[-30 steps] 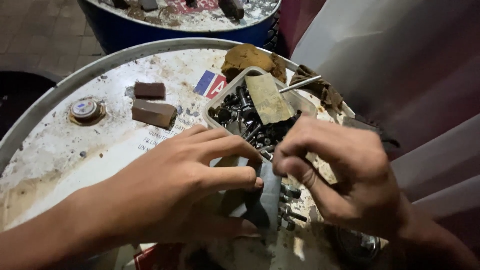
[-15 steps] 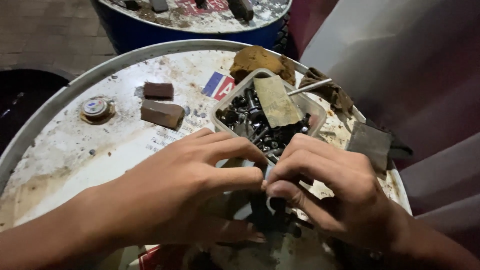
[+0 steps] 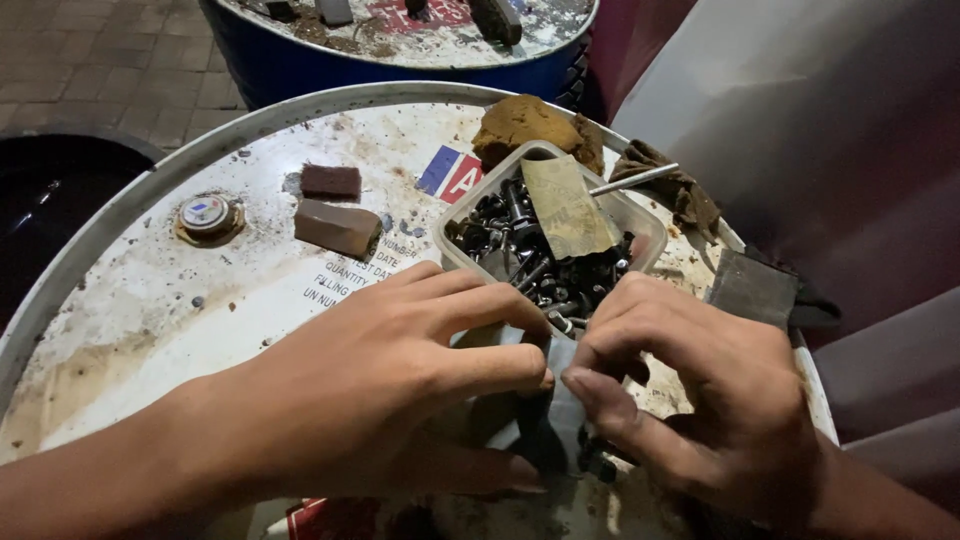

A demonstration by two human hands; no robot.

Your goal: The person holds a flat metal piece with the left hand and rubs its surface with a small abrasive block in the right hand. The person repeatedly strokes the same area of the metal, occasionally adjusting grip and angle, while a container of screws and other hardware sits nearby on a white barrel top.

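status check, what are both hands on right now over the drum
Left hand and right hand both pinching a dark grey metal part with bolts. Part sits on white rusty drum top. Clear plastic tub of screws close behind the fingers.

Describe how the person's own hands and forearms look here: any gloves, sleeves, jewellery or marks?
Both hands are bare, with no gloves. The left hand leads back to a forearm uncovered all the way to the picture's edge, with no sleeve, watch or band showing. The right hand has no ring on the fingers that show; its wrist runs into shadow at the lower right, so a sleeve there cannot be ruled out. Fingernails are short.
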